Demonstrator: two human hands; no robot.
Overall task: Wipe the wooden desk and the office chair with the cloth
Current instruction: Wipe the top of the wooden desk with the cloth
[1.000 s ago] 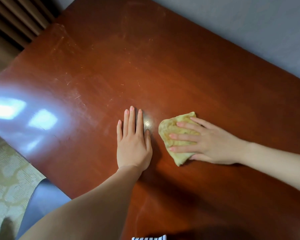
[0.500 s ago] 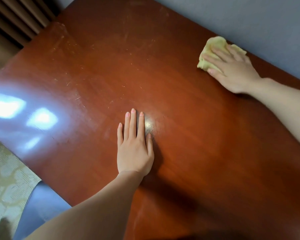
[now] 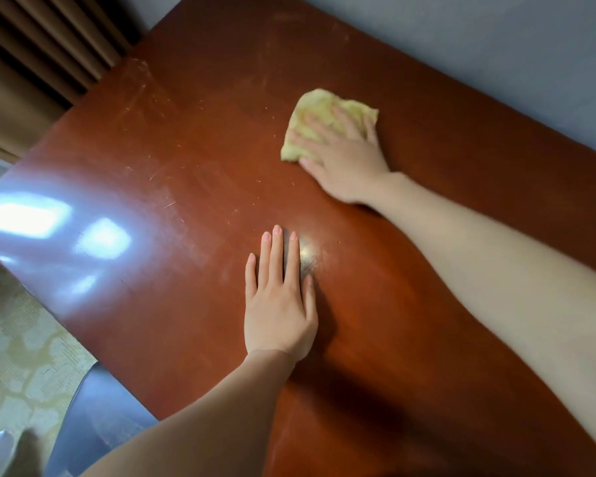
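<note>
Cloth [image 3: 319, 113] under right hand [image 3: 346, 160] slid leftward, nearer.

It looks like a hotel room or home study. A polished reddish wooden desk [image 3: 193, 139] stands against a plain grey wall [image 3: 496, 46]. Brown pleated curtains [image 3: 31, 63] hang past its far left corner, and patterned cream carpet [image 3: 14, 356] lies below its left edge.

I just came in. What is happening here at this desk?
A person is wiping the wooden desk. The right hand presses a yellow cloth flat on the far part of the top, near the grey wall. The left hand lies flat on the desk, closer to the person, and holds nothing.
</note>
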